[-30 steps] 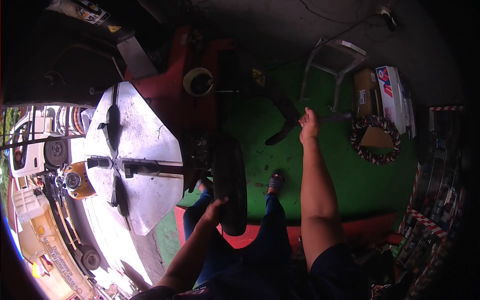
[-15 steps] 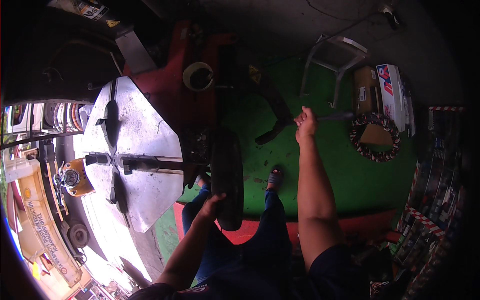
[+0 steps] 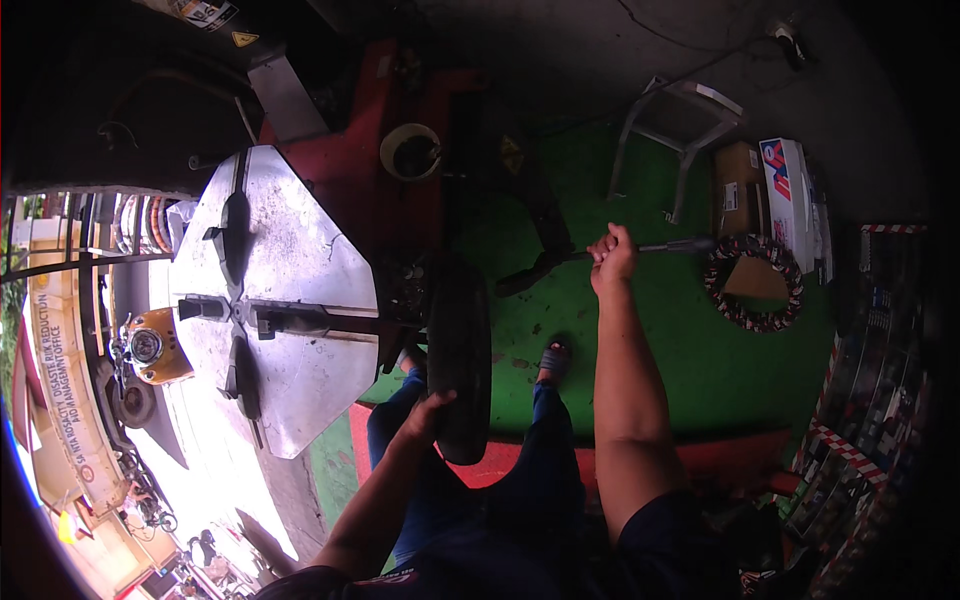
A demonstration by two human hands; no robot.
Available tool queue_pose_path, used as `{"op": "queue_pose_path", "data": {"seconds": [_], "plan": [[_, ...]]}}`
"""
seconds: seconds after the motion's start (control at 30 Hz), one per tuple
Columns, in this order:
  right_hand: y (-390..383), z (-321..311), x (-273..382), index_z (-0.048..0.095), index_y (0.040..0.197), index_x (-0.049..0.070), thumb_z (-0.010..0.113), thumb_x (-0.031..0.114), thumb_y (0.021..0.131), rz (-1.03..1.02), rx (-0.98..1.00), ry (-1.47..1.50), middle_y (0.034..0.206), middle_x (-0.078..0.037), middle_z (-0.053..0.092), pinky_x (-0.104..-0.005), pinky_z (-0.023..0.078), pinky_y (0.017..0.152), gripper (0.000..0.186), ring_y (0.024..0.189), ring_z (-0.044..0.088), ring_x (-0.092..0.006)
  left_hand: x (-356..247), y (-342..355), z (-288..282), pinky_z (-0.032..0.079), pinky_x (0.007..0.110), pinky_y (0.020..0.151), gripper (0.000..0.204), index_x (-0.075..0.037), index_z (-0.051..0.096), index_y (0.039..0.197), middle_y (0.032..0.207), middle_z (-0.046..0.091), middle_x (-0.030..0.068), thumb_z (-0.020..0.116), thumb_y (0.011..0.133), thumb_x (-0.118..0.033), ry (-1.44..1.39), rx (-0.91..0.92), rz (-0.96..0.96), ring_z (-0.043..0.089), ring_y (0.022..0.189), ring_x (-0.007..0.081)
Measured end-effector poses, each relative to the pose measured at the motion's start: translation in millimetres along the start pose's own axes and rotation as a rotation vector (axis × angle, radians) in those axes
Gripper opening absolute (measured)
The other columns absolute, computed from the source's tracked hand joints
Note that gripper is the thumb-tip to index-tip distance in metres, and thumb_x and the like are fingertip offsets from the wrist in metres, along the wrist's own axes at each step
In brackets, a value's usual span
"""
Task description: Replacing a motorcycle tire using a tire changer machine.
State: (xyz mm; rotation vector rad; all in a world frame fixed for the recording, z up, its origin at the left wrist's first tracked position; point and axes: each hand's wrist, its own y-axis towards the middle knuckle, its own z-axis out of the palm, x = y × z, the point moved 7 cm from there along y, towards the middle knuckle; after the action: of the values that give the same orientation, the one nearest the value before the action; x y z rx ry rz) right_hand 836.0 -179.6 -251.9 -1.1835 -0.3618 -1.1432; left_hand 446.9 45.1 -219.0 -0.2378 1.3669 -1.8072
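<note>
Beside the red tyre changer (image 3: 350,160), a tyre (image 3: 460,360) stands upright, the left hand (image 3: 430,412) touching its edge (whether gripping, I cannot tell). The right hand (image 3: 613,258) clasps the bead-breaker handle (image 3: 660,246); positioning looks done, pressing seems undone, the blade (image 3: 528,274) near the tyre.

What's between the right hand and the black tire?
In the head view, green floor lies between right hand and black tire; in frame, a black metal arm is above, a sandalled foot below.
</note>
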Motion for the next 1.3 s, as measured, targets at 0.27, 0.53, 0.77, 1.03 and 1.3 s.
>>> {"op": "queue_pose_path", "data": {"seconds": [0.27,0.53,0.77,1.03,1.3], "plan": [[-11,3,-16,0.033,0.06,0.016,0.06,0.021,0.088,0.017,-0.055,0.07,0.052,0.001,0.031,-0.0324,0.033,0.053,0.039,0.047,0.029,-0.0143,-1,-6,5,0.046,0.042,0.106,0.083,0.004,0.041,0.145,0.13,0.058,0.0166,0.073,0.079,-0.034,0.026,0.013,0.037,0.058,0.121,0.0288],[-8,3,-16,0.033,0.06,0.016,0.061,0.021,0.088,0.027,-0.065,0.085,0.052,0.001,0.031,-0.032,0.035,0.055,0.04,0.047,0.029,-0.0147,-3,-7,-4,0.046,0.044,0.106,0.083,0.004,0.04,0.145,0.133,0.057,0.019,0.074,0.079,-0.035,0.102,0.01,-0.022,0.057,0.122,0.0315],[-11,-3,-12,0.038,0.061,0.015,0.065,0.021,0.089,0.093,0.013,0.082,0.055,0.003,0.033,-0.0331,0.04,0.065,0.039,0.052,0.037,-0.0154,-11,-4,9,0.051,0.04,0.097,0.071,0.003,0.048,0.138,0.117,0.063,0.0142,0.071,0.082,-0.034,0.062,0.023,0.038,0.064,0.108,0.0263],[-26,-13,6,0.06,0.083,0.007,0.073,0.028,0.094,-0.228,0.048,-0.357,0.078,-0.005,0.063,-0.0377,0.049,0.084,0.027,0.083,0.065,-0.0177,-14,-4,12,0.051,0.041,0.098,0.071,0.003,0.045,0.14,0.119,0.062,0.0138,0.072,0.083,-0.032,0.072,0.022,0.057,0.063,0.11,0.0253],[-21,-3,-13,0.056,0.075,0.006,0.065,0.031,0.1,-0.171,0.104,-0.171,0.073,-0.005,0.06,-0.0389,0.052,0.081,0.036,0.075,0.062,-0.0186,-6,1,5,0.051,0.04,0.098,0.075,0.002,0.044,0.141,0.121,0.06,0.0129,0.074,0.082,-0.034,0.069,0.046,0.079,0.061,0.111,0.0246]]}}
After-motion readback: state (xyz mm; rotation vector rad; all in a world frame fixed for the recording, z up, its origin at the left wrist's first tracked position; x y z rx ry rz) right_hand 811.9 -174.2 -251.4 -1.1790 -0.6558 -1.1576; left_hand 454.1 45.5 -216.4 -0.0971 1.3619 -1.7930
